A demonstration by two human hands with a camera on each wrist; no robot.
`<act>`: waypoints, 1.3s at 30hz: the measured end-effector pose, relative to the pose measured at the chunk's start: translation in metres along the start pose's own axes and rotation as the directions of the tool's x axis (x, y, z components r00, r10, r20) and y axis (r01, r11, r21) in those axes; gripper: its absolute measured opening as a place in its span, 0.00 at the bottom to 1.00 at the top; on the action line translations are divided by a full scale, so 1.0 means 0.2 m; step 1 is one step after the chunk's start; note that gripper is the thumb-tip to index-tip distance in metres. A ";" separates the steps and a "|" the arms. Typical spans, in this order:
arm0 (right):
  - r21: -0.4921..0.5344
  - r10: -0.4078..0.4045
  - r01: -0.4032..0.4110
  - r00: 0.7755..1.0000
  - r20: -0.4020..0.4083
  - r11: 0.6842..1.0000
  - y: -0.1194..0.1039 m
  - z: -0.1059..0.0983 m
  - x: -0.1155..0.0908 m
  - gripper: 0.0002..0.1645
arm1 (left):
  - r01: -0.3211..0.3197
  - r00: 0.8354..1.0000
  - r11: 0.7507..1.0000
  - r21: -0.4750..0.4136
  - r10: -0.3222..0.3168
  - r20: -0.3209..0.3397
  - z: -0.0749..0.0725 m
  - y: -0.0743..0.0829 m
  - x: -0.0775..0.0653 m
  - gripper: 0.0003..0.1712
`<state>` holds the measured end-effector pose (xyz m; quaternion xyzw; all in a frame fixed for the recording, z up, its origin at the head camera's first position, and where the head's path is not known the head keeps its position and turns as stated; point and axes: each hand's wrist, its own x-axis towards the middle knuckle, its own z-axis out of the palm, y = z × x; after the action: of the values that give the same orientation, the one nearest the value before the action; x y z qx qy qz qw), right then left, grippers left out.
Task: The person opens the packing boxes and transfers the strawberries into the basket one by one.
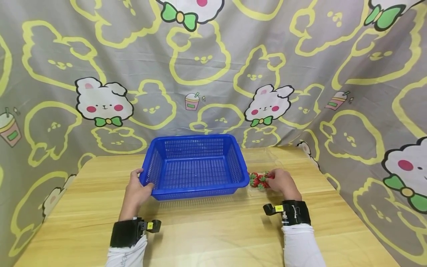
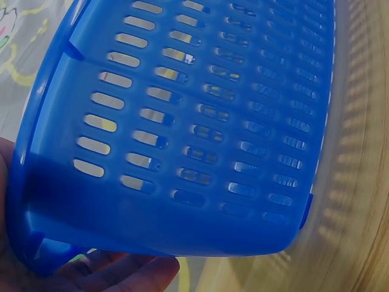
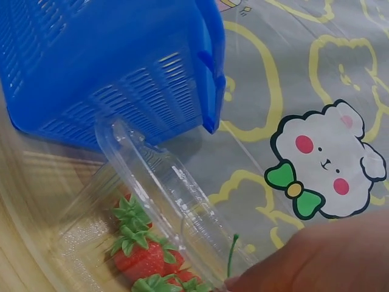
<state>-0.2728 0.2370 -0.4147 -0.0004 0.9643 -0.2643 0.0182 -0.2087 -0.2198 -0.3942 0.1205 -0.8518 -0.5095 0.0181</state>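
Basket (image 1: 200,190), blue plastic with slotted walls, sits toward the back of the tabletop (image 1: 207,230), its open top facing up. The left hand (image 1: 136,189) grips its near left corner, thumb over the near rim and fingers at the left side, seen in the left wrist view below the rim. Just beside the basket's right wall lies a clear plastic container (image 3: 170,194) holding red strawberries (image 1: 254,182) with green leafy caps. The right hand (image 1: 282,182) reaches into these from the right, fingers bent down among the fruit; whether it pinches one I cannot tell. A thin green stem (image 3: 232,258) rises by its fingertips. Both wrists wear black bands (image 1: 125,234) over white sleeves (image 1: 301,244). Grey fabric (image 1: 143,63) with yellow outlines and white rabbit faces hangs behind the tabletop.
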 end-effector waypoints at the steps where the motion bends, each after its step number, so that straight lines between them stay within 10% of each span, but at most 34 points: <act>1: 0.007 -0.007 0.007 1.000 -0.010 1.000 0.00 0.00 0.00 0.16 | -0.001 1.000 1.000 -0.003 0.001 0.002 0.00 0.00 0.00 0.40; 39: 0.154 -0.038 0.073 0.975 -0.221 0.985 -0.05 -0.06 -0.03 0.18 | -0.042 0.999 0.999 0.024 0.042 -0.023 0.02 0.00 0.03 0.40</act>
<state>-0.2670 0.2336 -0.3988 0.0031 0.9355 -0.3402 -0.0948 -0.2156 -0.2182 -0.3963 0.1089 -0.8599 -0.4973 0.0373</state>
